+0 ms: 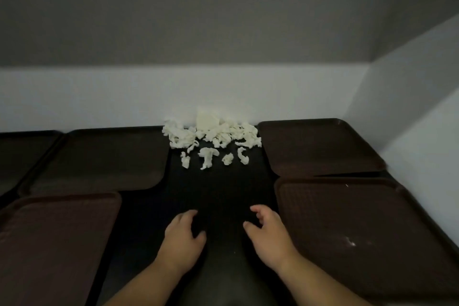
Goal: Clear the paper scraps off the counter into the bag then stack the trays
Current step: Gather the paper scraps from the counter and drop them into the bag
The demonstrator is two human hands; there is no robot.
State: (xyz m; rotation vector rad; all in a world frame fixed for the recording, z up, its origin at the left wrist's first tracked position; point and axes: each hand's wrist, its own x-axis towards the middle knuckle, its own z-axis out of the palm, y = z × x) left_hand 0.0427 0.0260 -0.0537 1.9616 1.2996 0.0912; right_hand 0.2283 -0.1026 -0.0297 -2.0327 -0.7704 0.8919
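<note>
A heap of white paper scraps (213, 133) lies on the black counter (218, 189) against the back wall, with a few loose scraps (207, 156) just in front of it. Brown trays lie flat around it: one at back right (320, 146), one at front right (367, 231), one at back left (99, 159), one at front left (52, 243). My left hand (182, 236) and my right hand (267, 233) hover over the counter's near middle, fingers loosely curled, holding nothing, well short of the scraps. No bag is in view.
Part of another tray (22, 149) shows at the far left edge. A white wall (409, 112) closes the counter at the back and along the right side. The front right tray carries small white specks (351, 242).
</note>
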